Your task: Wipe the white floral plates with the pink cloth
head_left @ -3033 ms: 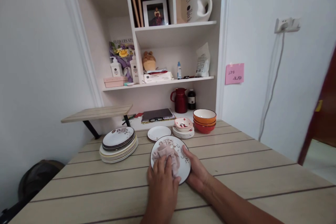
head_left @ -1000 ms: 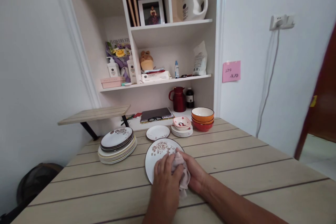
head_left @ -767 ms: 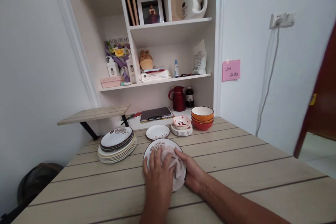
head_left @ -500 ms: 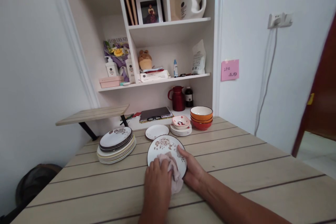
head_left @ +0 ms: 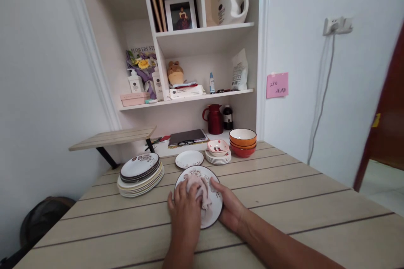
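Note:
Tilted up above the table, a white plate with a dark rim and brown flowers is gripped at its right edge by my right hand, thumb over the front. My left hand presses a pale pink cloth against the plate's face, fingers bent over the cloth. Part of the flower pattern is hidden under hand and cloth. Just behind lies another flowered plate flat on the table.
On the left stands a stack of plates, below a small raised shelf. Behind to the right are small dishes topped by a pink bowl, beside stacked orange and red bowls. A red jug stands farther back.
My left hand has slid the cloth up and left across the plate. The plate has shifted slightly down and left, with my right hand still holding its edge.

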`<action>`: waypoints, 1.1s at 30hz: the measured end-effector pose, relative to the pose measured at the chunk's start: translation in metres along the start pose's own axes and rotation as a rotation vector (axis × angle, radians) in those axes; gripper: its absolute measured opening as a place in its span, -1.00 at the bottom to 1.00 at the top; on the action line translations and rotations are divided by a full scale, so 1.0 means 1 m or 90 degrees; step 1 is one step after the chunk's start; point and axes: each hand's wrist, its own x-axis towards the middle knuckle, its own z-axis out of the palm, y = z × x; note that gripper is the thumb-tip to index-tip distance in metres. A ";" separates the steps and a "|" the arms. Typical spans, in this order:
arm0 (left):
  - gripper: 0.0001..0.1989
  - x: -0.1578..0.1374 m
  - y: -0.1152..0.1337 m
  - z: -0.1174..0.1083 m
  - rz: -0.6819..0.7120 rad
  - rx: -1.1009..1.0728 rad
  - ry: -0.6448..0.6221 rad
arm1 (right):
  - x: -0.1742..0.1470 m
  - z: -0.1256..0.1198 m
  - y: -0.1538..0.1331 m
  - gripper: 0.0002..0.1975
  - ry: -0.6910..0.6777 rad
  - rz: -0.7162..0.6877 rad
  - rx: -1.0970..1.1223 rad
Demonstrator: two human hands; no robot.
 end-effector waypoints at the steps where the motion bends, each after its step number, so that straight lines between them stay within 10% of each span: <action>1: -0.65 0.001 -0.003 -0.001 -0.022 0.017 0.000 | 0.001 -0.001 0.000 -0.63 -0.005 -0.002 0.007; 13: -0.60 -0.018 0.024 -0.011 0.177 -0.158 -0.136 | -0.008 0.000 -0.009 -0.53 0.038 0.135 -0.083; 24: -0.68 0.001 -0.003 -0.015 -0.081 0.013 0.039 | 0.000 0.000 -0.001 -0.54 -0.041 0.025 -0.019; 33: -0.62 -0.011 0.015 -0.015 0.138 -0.139 -0.048 | -0.001 -0.004 -0.005 -0.52 -0.008 0.096 -0.064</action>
